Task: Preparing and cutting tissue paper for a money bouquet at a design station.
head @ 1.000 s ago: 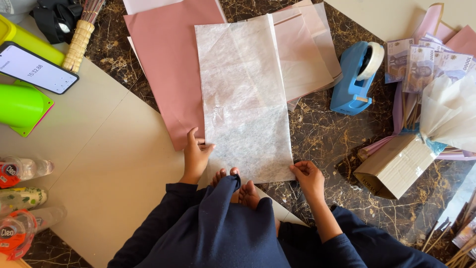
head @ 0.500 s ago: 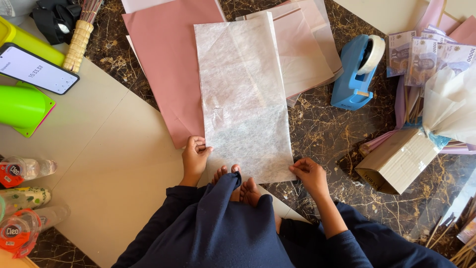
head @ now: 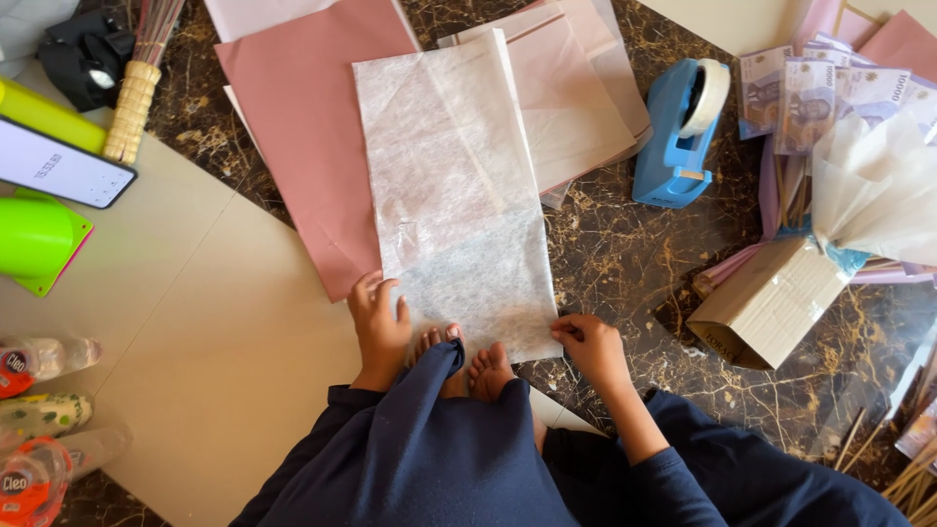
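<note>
White fibrous tissue sheet point(head: 454, 185), translucent and long, lies flat on the dark veined marble floor point(head: 625, 263), its far half overlapping a dusty-pink paper sheet point(head: 312, 127) and a paler pink stack point(head: 576, 98). The sheet's near edge is partly hidden by the person's bare toes and dark blue garment. The left hand point(head: 379, 327) rests at the near left corner, fingers spread flat on the edge, gripping nothing. The right hand point(head: 590, 346) is at the near right corner, fingers pinched on the sheet's edge. A blue tape dispenser point(head: 678, 132) stands right of the papers. A brown cardboard box point(head: 771, 303) lies tilted, its opening hidden; clear wrap and banknotes point(head: 810, 93) sit above it, cut off by the frame. At left, a phone point(head: 59, 171), a green cone point(head: 34, 239) and plastic bottles point(head: 39, 356) are partly cropped.
</note>
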